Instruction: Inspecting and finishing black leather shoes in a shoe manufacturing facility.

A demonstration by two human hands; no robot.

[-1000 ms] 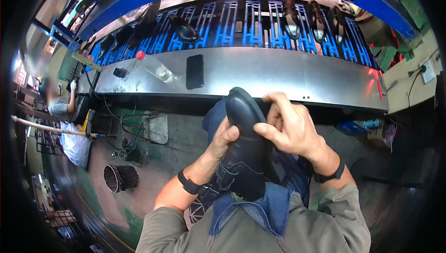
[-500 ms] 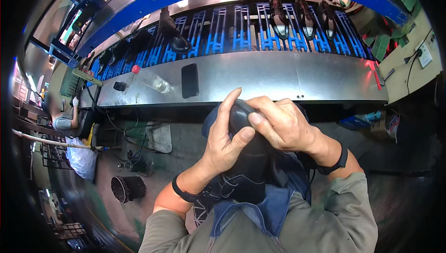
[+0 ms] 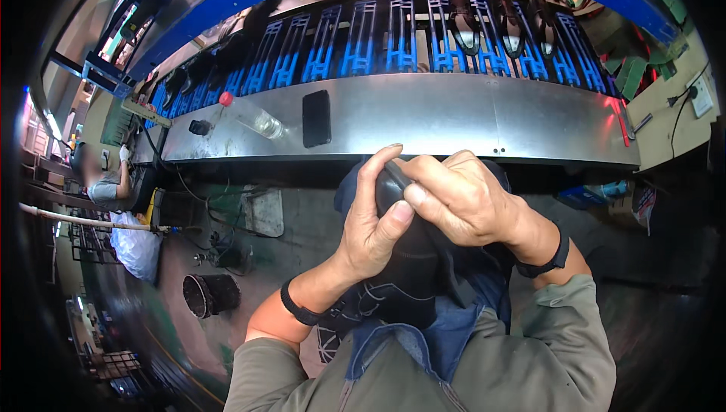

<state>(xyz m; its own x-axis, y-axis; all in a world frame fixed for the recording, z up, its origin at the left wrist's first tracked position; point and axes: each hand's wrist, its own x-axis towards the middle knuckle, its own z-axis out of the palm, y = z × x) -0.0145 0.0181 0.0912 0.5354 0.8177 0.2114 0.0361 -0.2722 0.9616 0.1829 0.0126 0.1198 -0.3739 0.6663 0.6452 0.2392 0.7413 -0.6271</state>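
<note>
Black leather was noted at the centre of the view: a dark shoe (image 3: 412, 261) was held upright over the lap, toe end uppermost, its long axis running from 12 o'clock down to 6 o'clock. Both hands were closed about the toe end. The left hand (image 3: 370, 230) was wrapped on the shoe's 9 o'clock flank, thumb raised toward the toe cap. The right hand (image 3: 465, 200) was curled over the top from 2 o'clock, and a thin dark tool-like piece appeared to be pinched between its thumb and forefinger; its kind could not be told. The two hands were touching at the toe, the right one lying above. A blue apron (image 3: 446, 329) was seen beneath the shoe's lower end.

At 12 o'clock, beyond the hands and well apart, a steel worktop (image 3: 469, 113) was recorded, bearing a black phone (image 3: 316, 118), a clear bottle (image 3: 261, 121) and a red-capped item (image 3: 225, 98). Behind it a conveyor of blue racks (image 3: 363, 49) carried further shoes (image 3: 461, 19). A bucket (image 3: 212, 293) stood on the floor at 8 o'clock. Nothing was found between hands and shoe.
</note>
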